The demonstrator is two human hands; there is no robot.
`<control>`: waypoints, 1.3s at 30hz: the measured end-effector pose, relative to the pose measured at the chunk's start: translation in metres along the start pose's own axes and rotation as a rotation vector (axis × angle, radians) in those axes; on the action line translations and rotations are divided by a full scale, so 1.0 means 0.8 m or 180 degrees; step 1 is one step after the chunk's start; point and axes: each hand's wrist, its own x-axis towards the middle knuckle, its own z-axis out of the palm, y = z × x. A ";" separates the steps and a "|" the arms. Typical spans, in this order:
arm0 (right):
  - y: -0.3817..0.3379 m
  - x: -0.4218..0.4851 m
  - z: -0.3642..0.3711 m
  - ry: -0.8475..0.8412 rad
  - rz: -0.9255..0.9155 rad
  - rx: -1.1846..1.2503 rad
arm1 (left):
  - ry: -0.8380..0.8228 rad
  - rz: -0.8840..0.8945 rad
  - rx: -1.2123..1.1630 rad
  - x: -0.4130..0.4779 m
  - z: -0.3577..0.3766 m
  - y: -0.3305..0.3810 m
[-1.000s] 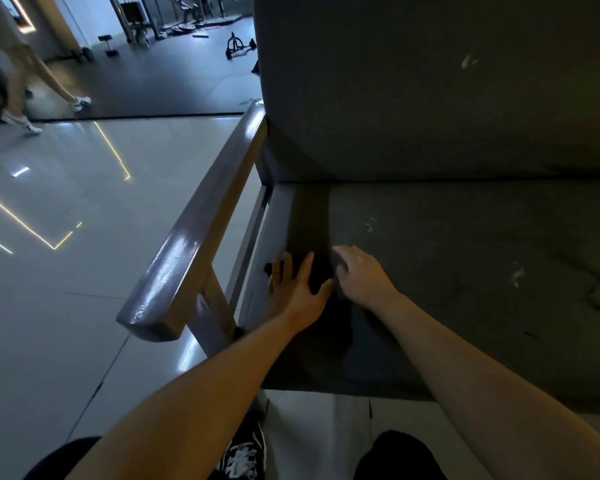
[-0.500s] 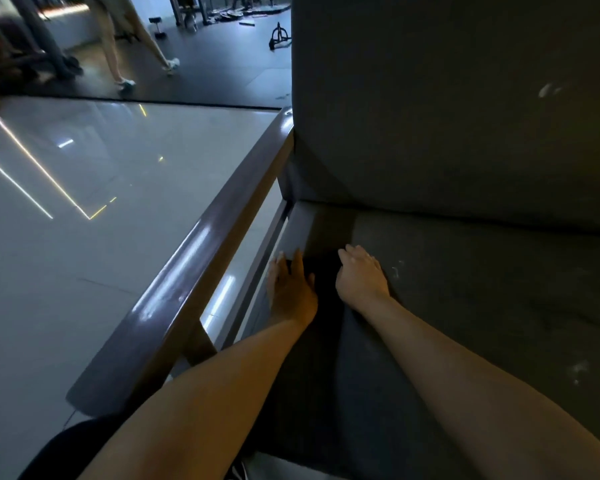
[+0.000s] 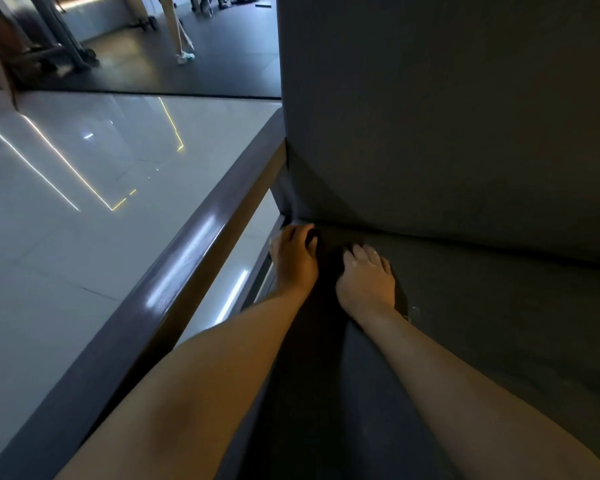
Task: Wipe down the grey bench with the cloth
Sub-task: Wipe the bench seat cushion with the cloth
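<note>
Where the seat meets the backrest [image 3: 447,116], at the left end of the grey bench [image 3: 499,323], a dark cloth [image 3: 328,268] lies flat on the cushion, hard to tell from the shadow around it. It sits just below the middle of the view, its far edge almost in the crease.

At the cloth's 9 o'clock the left hand [image 3: 293,261] rests on it, fingers bent down at the seat's corner; whether they clutch the fabric or only press it, I cannot tell in this dim light. At its 3 o'clock the right hand [image 3: 366,278] lies palm down, fingers straight and together, pressing the cloth onto the seat without grasping it. Both bare forearms reach in from 6 o'clock.

A few pale flecks [image 3: 414,310] show on the cushion just beside the right wrist.

From 7 o'clock up to the backrest runs a glossy dark armrest [image 3: 187,258], just left of the left hand. Beyond it, from 8 to 10 o'clock, a shiny tiled floor [image 3: 66,271] reflects thin lines of light. At 11 o'clock stand another person's legs [image 3: 178,29] in a pale shoe [image 3: 186,57].
</note>
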 end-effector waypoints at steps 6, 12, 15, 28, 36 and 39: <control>-0.006 0.025 -0.014 -0.0193 0.0194 -0.0085 | -0.0335 -0.0060 0.0184 0.061 0.009 -0.008; -0.006 0.026 -0.006 -0.0151 0.0153 -0.0254 | -0.0345 0.0115 0.0339 0.035 0.003 -0.011; -0.007 0.026 -0.007 -0.0231 0.0107 -0.0238 | -0.0413 0.0102 0.0333 0.010 -0.009 -0.015; -0.036 -0.067 -0.017 -0.0384 -0.0147 -0.0119 | -0.0542 0.0064 0.0263 -0.123 -0.068 -0.005; -0.049 -0.138 -0.013 -0.0490 -0.0193 0.0056 | -0.0590 -0.0135 0.0245 -0.194 -0.087 0.011; -0.046 -0.151 -0.014 -0.0243 -0.0053 0.0679 | -0.0798 -0.0448 -0.0575 -0.189 -0.106 0.034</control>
